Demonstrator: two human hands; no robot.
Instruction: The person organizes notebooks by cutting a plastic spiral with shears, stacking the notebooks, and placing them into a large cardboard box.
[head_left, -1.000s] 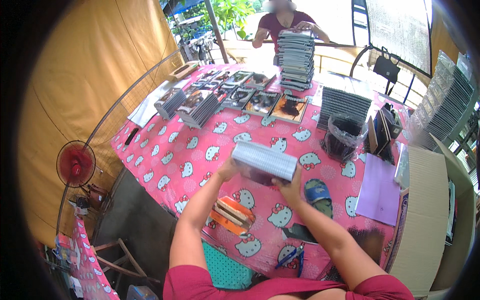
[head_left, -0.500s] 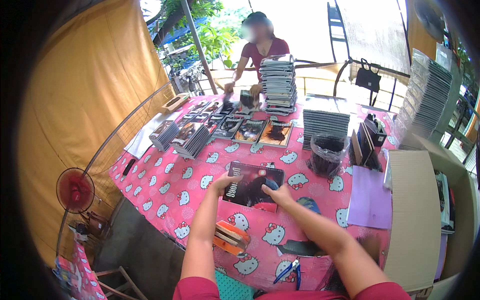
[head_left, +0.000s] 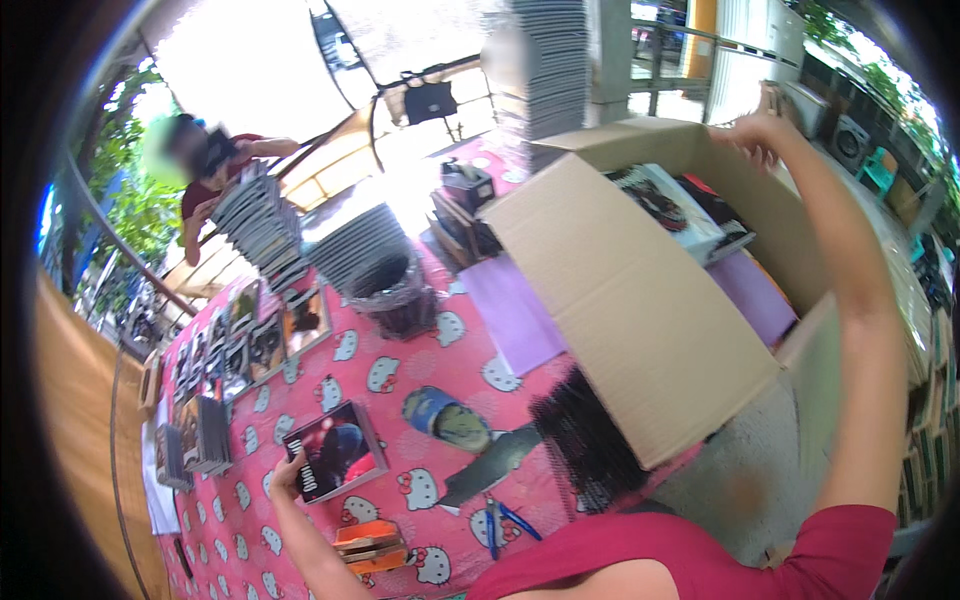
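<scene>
Here, in the head view, I see the left hand (head_left: 287, 472) resting on the bench (head_left: 400, 375), its grip closed on the edge of a flat disc case (head_left: 335, 452) lying on the pink cloth. The right hand (head_left: 757, 135) reaches up to the far rim of the cardboard box (head_left: 630, 300); I cannot tell whether its grip is closed. The box tilts over the bench edge, so I judge that a pull on the rim could tip it and spill its cases (head_left: 670, 205).
</scene>
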